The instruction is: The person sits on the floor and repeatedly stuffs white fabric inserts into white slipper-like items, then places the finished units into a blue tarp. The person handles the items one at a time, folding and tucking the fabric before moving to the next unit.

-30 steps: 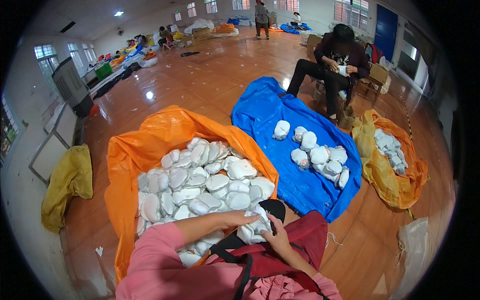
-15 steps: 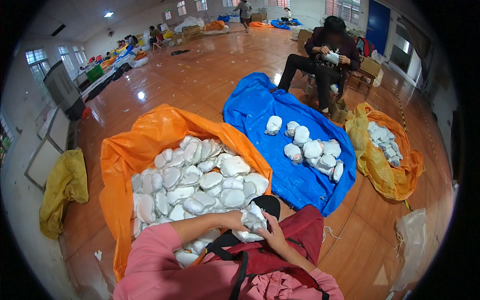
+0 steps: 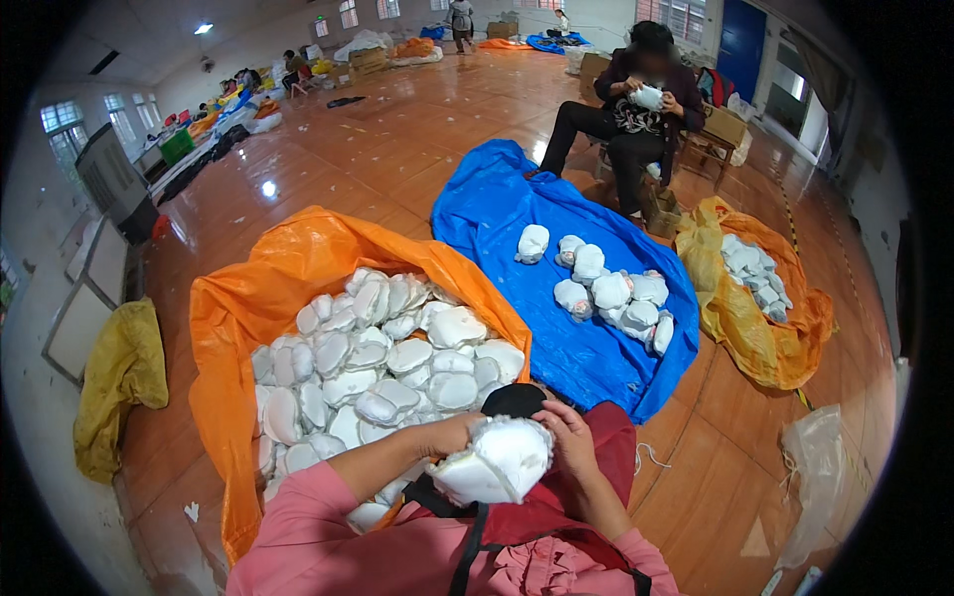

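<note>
In front of my lap I hold a white padded fabric piece (image 3: 502,460), rounded and with a fuzzy edge. My left hand (image 3: 452,435) closes on its left side, the fingertips partly behind it. At the upper right edge, my right hand (image 3: 570,433) pinches the rim with bent fingers. Beside my left forearm, an open orange sack (image 3: 234,298) holds a heap of similar white pieces (image 3: 407,355). Ahead to the right, a blue sheet (image 3: 487,204) carries several rounded white bundles (image 3: 611,290).
Across the blue sheet a seated person (image 3: 636,114) handles another white piece. A yellow and orange sack (image 3: 711,268) with pale pieces stands at the right. A clear plastic bag (image 3: 810,477) lies on the tiled floor. At far left are a yellow sack (image 3: 124,363) and leaning panels (image 3: 75,323).
The white piece between my hands has turned and now shows a broad, smooth face instead of a crumpled one. My right hand has risen to its upper edge. The view has shifted slightly.
</note>
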